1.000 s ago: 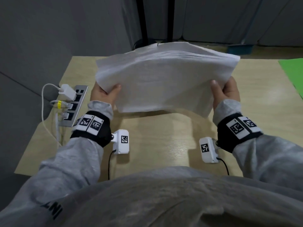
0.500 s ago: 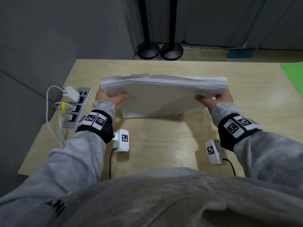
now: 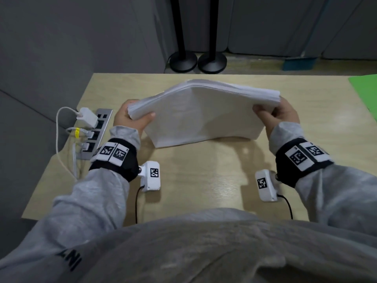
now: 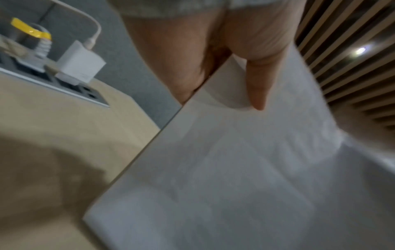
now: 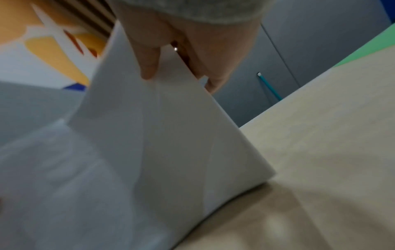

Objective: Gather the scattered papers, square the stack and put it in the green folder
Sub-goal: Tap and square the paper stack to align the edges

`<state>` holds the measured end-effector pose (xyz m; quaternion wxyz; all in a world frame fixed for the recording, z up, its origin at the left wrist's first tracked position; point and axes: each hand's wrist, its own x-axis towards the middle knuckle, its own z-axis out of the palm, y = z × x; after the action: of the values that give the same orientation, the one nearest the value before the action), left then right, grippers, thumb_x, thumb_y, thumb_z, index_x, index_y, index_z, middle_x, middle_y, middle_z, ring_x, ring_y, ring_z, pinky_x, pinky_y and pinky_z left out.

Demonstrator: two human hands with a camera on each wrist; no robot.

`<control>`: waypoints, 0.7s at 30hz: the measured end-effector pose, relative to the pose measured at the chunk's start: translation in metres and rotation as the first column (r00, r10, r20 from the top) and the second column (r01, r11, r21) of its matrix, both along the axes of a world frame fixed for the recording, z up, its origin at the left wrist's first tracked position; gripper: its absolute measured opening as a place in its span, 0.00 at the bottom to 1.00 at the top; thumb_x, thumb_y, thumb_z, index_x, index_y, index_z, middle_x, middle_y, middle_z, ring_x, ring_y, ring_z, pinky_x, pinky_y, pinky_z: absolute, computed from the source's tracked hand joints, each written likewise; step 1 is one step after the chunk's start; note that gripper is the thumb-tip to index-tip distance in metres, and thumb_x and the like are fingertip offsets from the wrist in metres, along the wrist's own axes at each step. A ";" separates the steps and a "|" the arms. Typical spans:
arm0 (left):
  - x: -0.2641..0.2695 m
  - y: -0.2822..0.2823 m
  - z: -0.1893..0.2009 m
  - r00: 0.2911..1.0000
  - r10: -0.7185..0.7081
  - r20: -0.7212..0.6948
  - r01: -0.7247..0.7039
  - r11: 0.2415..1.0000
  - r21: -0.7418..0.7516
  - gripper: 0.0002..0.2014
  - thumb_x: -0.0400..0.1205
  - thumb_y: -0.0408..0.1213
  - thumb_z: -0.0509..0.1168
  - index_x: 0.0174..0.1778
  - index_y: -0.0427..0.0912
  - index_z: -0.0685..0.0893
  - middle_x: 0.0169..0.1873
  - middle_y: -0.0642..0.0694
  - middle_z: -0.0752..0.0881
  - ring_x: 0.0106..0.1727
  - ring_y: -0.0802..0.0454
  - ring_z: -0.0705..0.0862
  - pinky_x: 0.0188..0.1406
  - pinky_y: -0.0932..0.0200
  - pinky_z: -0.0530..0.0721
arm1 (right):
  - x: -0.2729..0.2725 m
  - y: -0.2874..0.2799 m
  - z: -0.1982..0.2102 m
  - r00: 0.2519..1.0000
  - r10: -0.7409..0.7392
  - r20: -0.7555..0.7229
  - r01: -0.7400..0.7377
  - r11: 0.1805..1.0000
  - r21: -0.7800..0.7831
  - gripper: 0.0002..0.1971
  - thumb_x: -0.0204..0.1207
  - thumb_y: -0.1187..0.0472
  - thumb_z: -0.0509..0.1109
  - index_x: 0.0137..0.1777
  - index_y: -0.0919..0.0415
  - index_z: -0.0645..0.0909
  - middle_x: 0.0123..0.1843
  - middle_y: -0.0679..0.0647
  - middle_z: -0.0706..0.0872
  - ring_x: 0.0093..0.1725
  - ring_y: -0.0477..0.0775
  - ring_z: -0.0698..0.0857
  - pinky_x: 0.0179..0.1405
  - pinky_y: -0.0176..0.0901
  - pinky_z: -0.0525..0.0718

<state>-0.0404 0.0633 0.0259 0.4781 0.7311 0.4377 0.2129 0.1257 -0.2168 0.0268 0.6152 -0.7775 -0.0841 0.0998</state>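
Light wood table (image 3: pixel 204 180) — power strip (image 3: pixel 98 133) at left edge, green folder (image 3: pixel 365 94) at right.

From my head view I see a light wooden table (image 3: pixel 204 180) filling the middle of the frame. At its left edge lies a grey power strip (image 3: pixel 95 135) with a white charger (image 3: pixel 87 117) plugged in at its far end — white cables (image 3: pixel 59 139) loop off the table's left side, one plug wrapped in a yellow tag (image 3: pixel 77 133). Top centre of the frame, two black round stand bases (image 3: pixel 197 62) sit side by side on the floor against grey wall panels (image 3: pixel 81 37). In the upper right, something teal (image 3: pixel 298 63) lies on the floor — I can't tell what it is.
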 end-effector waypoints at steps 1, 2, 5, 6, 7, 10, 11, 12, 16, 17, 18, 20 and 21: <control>0.000 -0.001 0.001 1.000 -0.013 0.022 0.013 1.000 0.003 0.16 0.70 0.31 0.77 0.48 0.49 0.81 0.44 0.50 0.86 0.46 0.57 0.84 0.47 0.68 0.81 | 0.001 -0.001 -0.003 1.000 0.003 -0.006 -0.003 1.000 0.006 0.16 0.74 0.66 0.74 0.61 0.55 0.80 0.45 0.43 0.86 0.39 0.29 0.84 0.42 0.23 0.79; 0.000 -0.002 -0.002 1.000 -0.011 -0.004 0.011 1.000 -0.018 0.18 0.69 0.34 0.78 0.52 0.47 0.82 0.48 0.47 0.86 0.51 0.51 0.85 0.51 0.64 0.81 | 0.001 0.000 -0.005 0.999 0.017 -0.033 -0.018 0.999 -0.032 0.18 0.74 0.65 0.74 0.63 0.57 0.79 0.46 0.45 0.86 0.42 0.34 0.85 0.45 0.27 0.79; -0.001 -0.020 0.000 0.953 0.087 -0.289 -0.108 0.992 -0.058 0.35 0.71 0.49 0.76 0.71 0.38 0.73 0.60 0.45 0.80 0.66 0.41 0.78 0.64 0.58 0.72 | 0.002 0.003 -0.013 0.987 0.034 -0.157 -0.069 0.971 -0.228 0.19 0.73 0.56 0.75 0.62 0.59 0.81 0.49 0.52 0.85 0.52 0.53 0.85 0.52 0.39 0.76; -0.001 -0.022 -0.002 0.945 0.117 -0.305 -0.140 0.989 -0.053 0.37 0.71 0.51 0.75 0.72 0.38 0.71 0.62 0.43 0.80 0.67 0.42 0.78 0.61 0.61 0.69 | 0.001 0.003 -0.014 0.988 0.025 -0.154 -0.056 0.977 -0.205 0.16 0.73 0.55 0.75 0.60 0.56 0.82 0.48 0.52 0.86 0.52 0.54 0.85 0.53 0.41 0.77; -0.001 -0.021 -0.001 0.952 0.146 -0.270 -0.160 0.987 -0.031 0.38 0.70 0.53 0.75 0.72 0.39 0.71 0.62 0.42 0.80 0.66 0.43 0.79 0.58 0.63 0.68 | 0.000 0.003 -0.011 0.992 0.016 -0.127 -0.034 0.989 -0.146 0.12 0.74 0.57 0.75 0.57 0.53 0.82 0.47 0.51 0.87 0.50 0.53 0.86 0.53 0.41 0.79; -0.001 -0.007 0.003 0.984 0.122 -0.132 -0.124 0.992 -0.006 0.35 0.68 0.53 0.77 0.67 0.40 0.77 0.52 0.47 0.84 0.54 0.48 0.82 0.55 0.66 0.70 | -0.001 0.001 0.000 0.999 -0.039 -0.035 0.041 0.998 0.040 0.12 0.74 0.60 0.75 0.55 0.51 0.80 0.44 0.42 0.87 0.39 0.32 0.85 0.42 0.26 0.81; 0.000 -0.005 0.004 0.989 0.101 -0.108 -0.102 0.995 -0.003 0.30 0.69 0.50 0.77 0.63 0.40 0.79 0.49 0.48 0.84 0.52 0.49 0.83 0.54 0.66 0.71 | 0.000 0.000 0.001 0.999 -0.050 -0.019 0.051 0.997 0.059 0.15 0.72 0.59 0.76 0.58 0.53 0.79 0.45 0.42 0.86 0.39 0.31 0.85 0.40 0.22 0.80; 0.000 -0.002 0.004 0.993 0.074 -0.095 -0.076 0.997 -0.014 0.27 0.70 0.45 0.77 0.62 0.39 0.81 0.48 0.49 0.84 0.52 0.50 0.83 0.53 0.67 0.73 | 0.000 0.000 0.000 0.999 -0.050 -0.009 0.050 0.997 0.050 0.20 0.70 0.58 0.78 0.60 0.55 0.78 0.46 0.44 0.86 0.42 0.34 0.85 0.39 0.20 0.79; 0.004 -0.007 0.001 0.988 0.015 -0.153 -0.022 0.999 -0.047 0.30 0.68 0.45 0.78 0.64 0.40 0.79 0.53 0.48 0.84 0.52 0.53 0.80 0.55 0.66 0.73 | -0.001 0.006 -0.002 1.000 -0.004 -0.008 0.004 0.998 -0.061 0.23 0.68 0.58 0.80 0.62 0.55 0.79 0.49 0.48 0.84 0.50 0.47 0.84 0.44 0.25 0.80; 0.004 -0.008 0.000 0.990 0.036 -0.134 -0.044 0.998 -0.050 0.29 0.68 0.46 0.78 0.63 0.41 0.80 0.53 0.47 0.85 0.52 0.52 0.82 0.54 0.65 0.74 | -0.001 0.007 -0.001 1.000 -0.011 -0.021 0.009 0.998 -0.065 0.21 0.69 0.59 0.80 0.61 0.55 0.81 0.49 0.49 0.85 0.51 0.50 0.85 0.48 0.31 0.81; 0.004 -0.009 0.002 0.991 0.066 -0.115 -0.073 0.996 -0.052 0.27 0.68 0.46 0.78 0.62 0.41 0.81 0.52 0.47 0.86 0.53 0.49 0.83 0.53 0.66 0.75 | -0.002 0.008 0.002 1.000 -0.012 -0.024 0.011 0.999 -0.042 0.19 0.70 0.60 0.79 0.61 0.56 0.82 0.49 0.50 0.86 0.51 0.50 0.85 0.51 0.35 0.81; 0.004 -0.010 0.012 0.990 0.113 -0.079 -0.114 0.994 -0.006 0.23 0.72 0.44 0.76 0.60 0.39 0.81 0.47 0.49 0.82 0.52 0.48 0.83 0.42 0.73 0.75 | -0.002 0.009 0.010 0.999 -0.038 -0.017 0.039 0.998 0.059 0.17 0.72 0.61 0.77 0.60 0.56 0.83 0.47 0.50 0.87 0.44 0.42 0.87 0.47 0.34 0.83; 0.004 -0.015 0.019 0.992 0.107 -0.072 -0.106 0.994 0.016 0.20 0.74 0.43 0.75 0.58 0.39 0.80 0.46 0.49 0.80 0.49 0.50 0.81 0.34 0.78 0.72 | -0.002 0.008 0.011 0.998 -0.056 -0.014 0.058 0.992 0.112 0.17 0.72 0.61 0.76 0.61 0.56 0.81 0.46 0.48 0.87 0.40 0.36 0.86 0.42 0.28 0.83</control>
<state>-0.0359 0.0487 0.0449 0.4454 0.7169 0.4917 0.2142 0.1239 -0.2088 0.0380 0.6612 -0.7430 -0.0641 0.0814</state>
